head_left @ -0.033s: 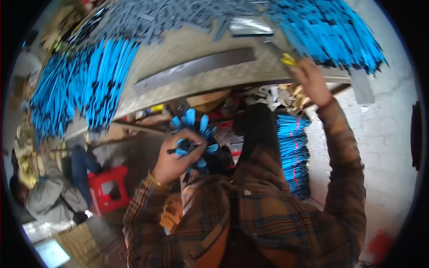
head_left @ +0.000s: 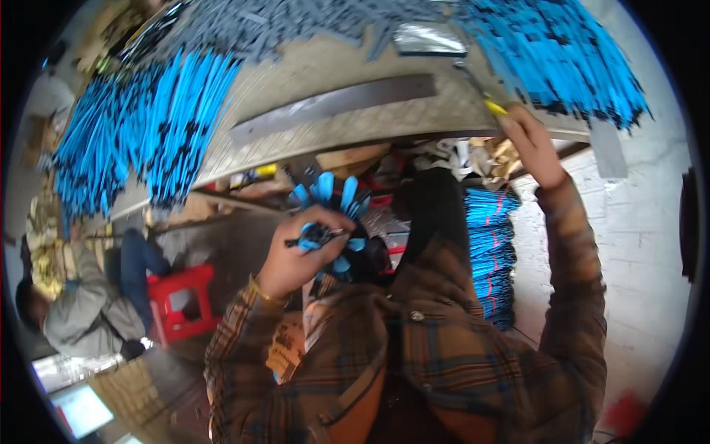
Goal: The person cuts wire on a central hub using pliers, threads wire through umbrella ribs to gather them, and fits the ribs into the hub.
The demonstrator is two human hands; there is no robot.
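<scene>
My left hand (head_left: 302, 253) is closed around a bunch of flat blue strips (head_left: 330, 198) that fan out above my fingers, held below the table's front edge. My right hand (head_left: 529, 145) reaches up to the metal table (head_left: 333, 66) and grips a yellow-handled tool (head_left: 495, 108) whose thin blade points toward the right-hand pile of blue strips (head_left: 562, 52). Both arms are in plaid sleeves.
A second big pile of blue strips (head_left: 140, 126) lies at the left of the table, with grey strips (head_left: 281, 26) along the back and a long flat metal bar (head_left: 333, 107) in the middle. Tied blue bundles (head_left: 489, 251) are stacked under the table. Another person (head_left: 81, 314) sits at left by a red stool (head_left: 183, 296).
</scene>
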